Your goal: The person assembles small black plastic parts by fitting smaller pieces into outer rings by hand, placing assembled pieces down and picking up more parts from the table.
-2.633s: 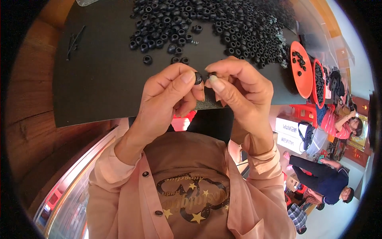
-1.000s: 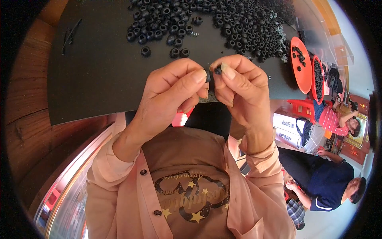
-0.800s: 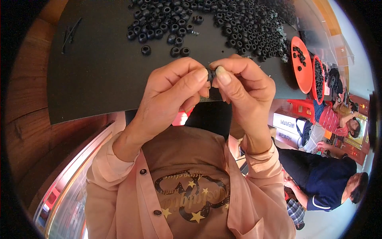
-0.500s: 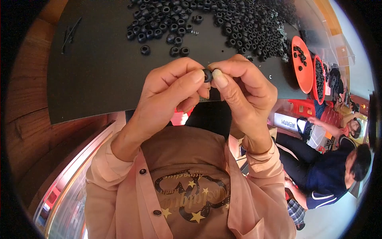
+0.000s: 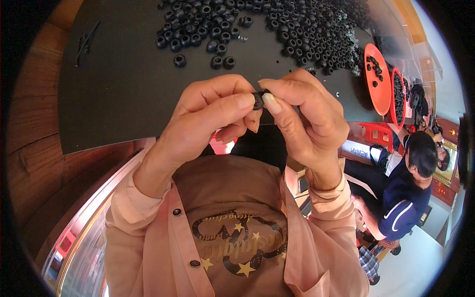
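Close above the near edge of the dark table (image 5: 118, 104), my two hands meet. My left hand (image 5: 205, 111) pinches a small round black cord lock shell (image 5: 258, 101) between thumb and fingertips, its opening partly in sight. From the other side, my right hand (image 5: 311, 116) has thumb and forefinger closed at a small black piece (image 5: 266, 91) touching the shell; the fingertips hide most of it. Beyond my hands lies a wide pile of similar round black shells (image 5: 302, 37), with a few loose shells (image 5: 216, 62) nearer to me.
Small metal springs (image 5: 242, 38) lie among the shells and along the pile's right side. At the table's right stand an orange dish (image 5: 378, 94) with some black pieces and a fuller red basket (image 5: 400, 116). Thin black strips (image 5: 85, 44) lie far left. Another person (image 5: 403, 198) sits at right.
My right hand has shifted slightly right and its forefinger has straightened; the shell has tilted a little between my fingers. The person at right has leaned inward, toward the table.
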A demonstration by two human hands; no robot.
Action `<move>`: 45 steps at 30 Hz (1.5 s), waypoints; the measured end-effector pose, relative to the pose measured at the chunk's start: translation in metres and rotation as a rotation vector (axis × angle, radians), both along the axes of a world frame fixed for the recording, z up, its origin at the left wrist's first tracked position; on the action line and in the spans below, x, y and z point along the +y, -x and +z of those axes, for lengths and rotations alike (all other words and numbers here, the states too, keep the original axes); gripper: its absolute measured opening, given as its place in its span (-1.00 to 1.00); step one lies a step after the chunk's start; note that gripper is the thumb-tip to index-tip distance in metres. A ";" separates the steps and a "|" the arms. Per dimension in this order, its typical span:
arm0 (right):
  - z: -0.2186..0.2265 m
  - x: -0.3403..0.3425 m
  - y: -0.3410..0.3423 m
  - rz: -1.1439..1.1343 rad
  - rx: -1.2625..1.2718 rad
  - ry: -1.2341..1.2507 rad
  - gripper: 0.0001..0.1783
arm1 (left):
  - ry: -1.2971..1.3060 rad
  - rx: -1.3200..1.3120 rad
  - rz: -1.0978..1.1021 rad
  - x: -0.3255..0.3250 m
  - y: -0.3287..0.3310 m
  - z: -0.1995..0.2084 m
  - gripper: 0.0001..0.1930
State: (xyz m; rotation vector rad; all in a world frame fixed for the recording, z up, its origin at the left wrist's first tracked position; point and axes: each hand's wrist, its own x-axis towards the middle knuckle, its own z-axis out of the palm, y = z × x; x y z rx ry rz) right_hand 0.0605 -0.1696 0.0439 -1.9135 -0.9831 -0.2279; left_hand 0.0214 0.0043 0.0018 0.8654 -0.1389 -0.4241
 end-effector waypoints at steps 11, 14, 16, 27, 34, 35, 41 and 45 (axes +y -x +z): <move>-0.003 -0.004 0.012 -0.035 0.106 -0.002 -0.80 | -0.050 0.011 0.037 -0.001 0.005 0.002 -0.81; -0.006 -0.006 0.010 -0.028 0.077 -0.009 -0.79 | -0.056 0.037 0.016 -0.001 0.005 0.004 -0.80; -0.006 -0.007 0.010 -0.020 0.052 -0.011 -0.79 | -0.079 0.020 0.025 -0.002 0.005 0.004 -0.80; -0.007 -0.012 0.011 -0.007 0.563 -0.237 -0.90 | -0.243 -0.117 0.139 -0.015 0.004 0.000 -0.80; -0.016 -0.024 0.000 0.071 0.606 -0.283 -0.88 | -0.201 -0.076 0.059 -0.022 -0.006 -0.008 -0.78; -0.017 -0.028 -0.004 0.104 0.522 -0.232 -0.87 | -0.170 -0.069 0.058 -0.024 -0.007 -0.009 -0.78; -0.005 -0.014 0.007 0.095 0.598 -0.268 -0.84 | -0.139 -0.042 -0.003 -0.008 0.000 0.001 -0.78; -0.005 -0.014 0.008 0.092 0.559 -0.233 -0.84 | -0.117 -0.057 0.009 -0.009 0.000 -0.001 -0.78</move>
